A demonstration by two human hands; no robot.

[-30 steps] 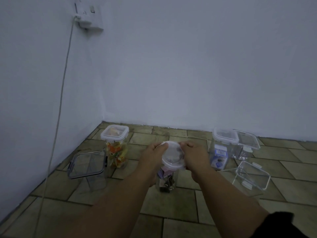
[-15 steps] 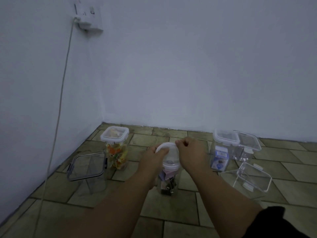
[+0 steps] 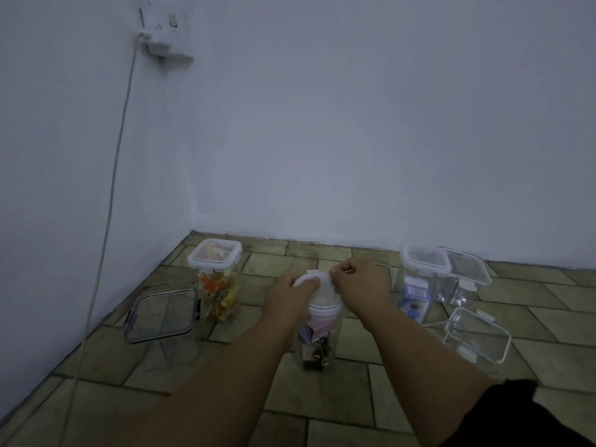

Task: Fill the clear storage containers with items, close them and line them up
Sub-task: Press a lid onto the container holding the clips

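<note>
Both hands have shifted on the round white lid since a second ago: then it lay nearly flat under spread fingers, now it stands tilted, far edge raised, on the mouth of the tall clear plastic jar at centre floor. The left hand grips the lid's left rim, thumb over the top edge. The right hand is curled into a loose fist, fingertips pinching the lid's upper right edge. Both forearms reach forward from the bottom of the view; a black sleeve covers the right upper arm.

Containers counted: six. The centre jar holds pale paper slips and dark metal clips. A tall square clear container with a white clip-lock lid stands back left, filled with orange, yellow and green pieces, lid closed. Near its left, a clear box with a dark-framed lid, lid resting askew. On the right, a white-lidded clear container holding blue-and-white packets stands touching a clear box with a grey-rimmed lid. In front of those, a low clear box with a tilted transparent lid; contents not discernible.

Floor: brownish rectangular tiles, matt, dark joints. Walls plain white; a white wall socket with a cable hanging down to the floor.
</note>
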